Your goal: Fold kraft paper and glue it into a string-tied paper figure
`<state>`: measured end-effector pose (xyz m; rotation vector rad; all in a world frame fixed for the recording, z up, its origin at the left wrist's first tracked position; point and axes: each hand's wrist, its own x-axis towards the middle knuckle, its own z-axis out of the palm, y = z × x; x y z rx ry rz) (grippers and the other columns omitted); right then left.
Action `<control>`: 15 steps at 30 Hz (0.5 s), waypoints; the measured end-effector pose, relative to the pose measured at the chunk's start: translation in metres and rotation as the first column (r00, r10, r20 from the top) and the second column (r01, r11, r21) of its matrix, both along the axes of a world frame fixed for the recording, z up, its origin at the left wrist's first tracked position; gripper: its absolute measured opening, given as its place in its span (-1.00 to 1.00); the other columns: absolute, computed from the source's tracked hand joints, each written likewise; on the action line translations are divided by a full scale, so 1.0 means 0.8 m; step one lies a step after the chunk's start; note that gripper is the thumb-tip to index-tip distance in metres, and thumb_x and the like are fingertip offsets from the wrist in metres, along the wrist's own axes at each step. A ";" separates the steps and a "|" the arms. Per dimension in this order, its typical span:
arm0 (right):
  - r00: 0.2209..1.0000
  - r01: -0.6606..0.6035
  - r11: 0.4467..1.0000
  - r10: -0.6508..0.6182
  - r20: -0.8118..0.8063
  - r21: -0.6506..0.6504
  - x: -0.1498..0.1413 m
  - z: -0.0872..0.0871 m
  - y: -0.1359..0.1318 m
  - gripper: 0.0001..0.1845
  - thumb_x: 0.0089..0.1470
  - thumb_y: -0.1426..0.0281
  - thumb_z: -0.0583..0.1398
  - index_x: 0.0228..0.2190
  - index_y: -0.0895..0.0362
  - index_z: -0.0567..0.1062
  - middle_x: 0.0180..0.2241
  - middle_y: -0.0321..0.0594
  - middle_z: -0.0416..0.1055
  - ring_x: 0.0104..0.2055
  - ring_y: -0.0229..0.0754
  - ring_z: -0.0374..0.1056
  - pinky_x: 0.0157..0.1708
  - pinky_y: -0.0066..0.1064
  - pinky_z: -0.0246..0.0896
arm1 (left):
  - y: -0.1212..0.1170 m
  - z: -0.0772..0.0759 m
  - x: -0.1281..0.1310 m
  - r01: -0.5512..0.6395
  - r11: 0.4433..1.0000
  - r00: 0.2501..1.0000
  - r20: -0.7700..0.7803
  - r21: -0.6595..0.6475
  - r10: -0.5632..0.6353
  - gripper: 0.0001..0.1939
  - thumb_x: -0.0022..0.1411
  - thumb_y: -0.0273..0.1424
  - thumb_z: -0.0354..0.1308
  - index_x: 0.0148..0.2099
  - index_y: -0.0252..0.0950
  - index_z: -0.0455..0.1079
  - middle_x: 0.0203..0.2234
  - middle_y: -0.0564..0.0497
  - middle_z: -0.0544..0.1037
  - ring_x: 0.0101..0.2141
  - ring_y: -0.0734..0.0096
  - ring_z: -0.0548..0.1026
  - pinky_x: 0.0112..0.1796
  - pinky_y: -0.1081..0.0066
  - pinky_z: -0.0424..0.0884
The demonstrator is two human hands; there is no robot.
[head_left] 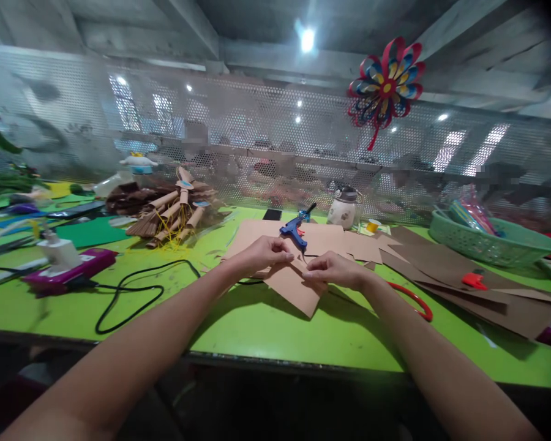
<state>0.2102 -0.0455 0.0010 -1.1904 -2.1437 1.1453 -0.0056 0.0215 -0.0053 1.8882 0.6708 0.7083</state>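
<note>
Bare forearms (pixel 128 349) are leading to left hand (pixel 266 252) and right hand (pixel 335 268), fingers pinching tan card (pixel 298 294).
1 oval green basket (pixel 500 248) is holding shiny plastic (pixel 476 213).

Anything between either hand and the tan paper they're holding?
Nothing visible: the left hand and right hand both touch the tan paper directly. The blue glue gun sits beyond it, not between.

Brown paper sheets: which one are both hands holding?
The small, straight-edged, light-brown paper sheet pinched by the left hand and right hand. The larger light-brown sheet behind and the dark-brown sheets at right lie unheld.
</note>
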 end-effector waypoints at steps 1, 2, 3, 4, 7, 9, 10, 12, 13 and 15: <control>1.000 0.010 1.000 -0.010 0.009 -0.001 0.002 -0.002 0.002 -0.66 0.00 0.16 0.16 -0.47 0.19 0.53 -0.58 -0.30 0.33 -0.54 -0.32 0.16 -0.55 -0.49 0.01 | 0.002 0.002 -0.003 0.016 1.000 1.000 -0.010 -0.019 -0.016 -0.72 -0.01 -0.25 0.23 -0.37 -0.41 0.41 -0.57 0.05 0.41 -0.54 0.56 0.30 -0.51 0.53 0.19; 1.000 0.018 1.000 -0.018 0.025 0.004 0.003 -0.003 0.005 -0.66 -0.01 0.17 0.16 -0.44 0.19 0.55 -0.55 -0.28 0.35 -0.53 -0.31 0.18 -0.54 -0.48 0.03 | 0.004 0.004 -0.006 0.036 0.999 0.999 -0.025 -0.036 -0.037 -0.72 -0.02 -0.26 0.24 -0.37 -0.41 0.41 -0.57 0.04 0.42 -0.54 0.56 0.31 -0.51 0.53 0.19; 0.998 0.022 1.000 -0.022 0.052 0.014 0.003 -0.004 0.007 -0.66 -0.02 0.17 0.17 -0.41 0.19 0.56 -0.54 -0.27 0.37 -0.52 -0.30 0.19 -0.53 -0.48 0.03 | 0.005 0.007 -0.008 0.060 0.997 0.997 -0.054 -0.053 -0.063 -0.72 -0.04 -0.27 0.25 -0.36 -0.42 0.42 -0.56 0.03 0.43 -0.54 0.56 0.32 -0.51 0.53 0.20; 0.996 0.023 0.999 -0.025 0.087 0.030 0.003 -0.003 0.009 -0.66 -0.03 0.18 0.17 -0.40 0.20 0.57 -0.54 -0.27 0.37 -0.52 -0.30 0.19 -0.53 -0.49 0.03 | 0.005 0.012 -0.010 0.084 0.994 0.991 -0.100 -0.069 -0.091 -0.71 -0.05 -0.28 0.26 -0.34 -0.42 0.43 -0.56 0.02 0.44 -0.54 0.55 0.33 -0.51 0.53 0.22; 0.977 -0.005 0.997 -0.010 0.212 0.070 0.000 0.004 0.012 -0.66 -0.05 0.18 0.18 -0.41 0.21 0.58 -0.57 -0.29 0.35 -0.53 -0.32 0.17 -0.54 -0.50 0.01 | 0.003 0.030 -0.010 0.129 0.988 0.938 -0.313 -0.090 -0.151 -0.65 -0.08 -0.29 0.27 -0.26 -0.43 0.45 -0.58 0.02 0.45 -0.57 0.52 0.37 -0.51 0.49 0.28; 0.966 -0.046 0.996 0.026 0.259 0.072 -0.002 0.013 0.011 -0.65 -0.04 0.19 0.18 -0.41 0.23 0.58 -0.58 -0.29 0.35 -0.53 -0.33 0.15 -0.53 -0.50 0.00 | 0.000 0.043 -0.008 0.140 0.987 0.885 -0.436 -0.079 -0.160 -0.62 -0.09 -0.29 0.26 -0.21 -0.42 0.47 -0.58 0.02 0.46 -0.58 0.47 0.40 -0.51 0.45 0.33; 0.964 -0.068 0.996 0.050 0.260 0.063 -0.002 0.017 0.011 -0.65 -0.04 0.20 0.18 -0.40 0.23 0.58 -0.56 -0.29 0.36 -0.52 -0.33 0.16 -0.53 -0.50 0.01 | -0.002 0.049 -0.008 0.151 0.986 0.869 -0.466 -0.076 -0.169 -0.64 -0.08 -0.30 0.26 -0.23 -0.41 0.47 -0.58 0.01 0.47 -0.58 0.46 0.41 -0.50 0.44 0.34; 0.974 -0.090 0.996 0.082 0.213 0.029 -0.003 0.022 0.008 -0.65 -0.06 0.21 0.21 -0.36 0.24 0.58 -0.51 -0.26 0.40 -0.48 -0.31 0.19 -0.48 -0.50 0.05 | -0.006 0.056 -0.010 0.175 0.981 0.855 -0.483 -0.079 -0.191 -0.68 -0.07 -0.30 0.25 -0.27 -0.41 0.48 -0.58 0.00 0.47 -0.58 0.45 0.42 -0.51 0.44 0.34; 0.982 -0.082 0.997 0.079 0.170 0.008 -0.002 0.023 0.005 -0.65 -0.09 0.22 0.23 -0.34 0.24 0.58 -0.47 -0.24 0.42 -0.45 -0.30 0.21 -0.45 -0.49 0.07 | -0.009 0.056 -0.012 0.186 0.978 0.855 -0.475 -0.095 -0.209 -0.70 -0.07 -0.30 0.25 -0.28 -0.40 0.48 -0.58 0.01 0.46 -0.58 0.46 0.41 -0.51 0.44 0.34; 0.997 -0.028 0.999 0.029 0.065 -0.028 -0.003 0.020 -0.002 -0.62 -0.14 0.22 0.27 -0.32 0.25 0.58 -0.43 -0.21 0.44 -0.42 -0.28 0.23 -0.41 -0.47 0.11 | -0.017 0.053 -0.019 0.193 0.969 0.869 -0.433 -0.153 -0.242 -0.70 -0.06 -0.28 0.25 -0.30 -0.40 0.48 -0.58 0.01 0.46 -0.56 0.46 0.41 -0.49 0.46 0.34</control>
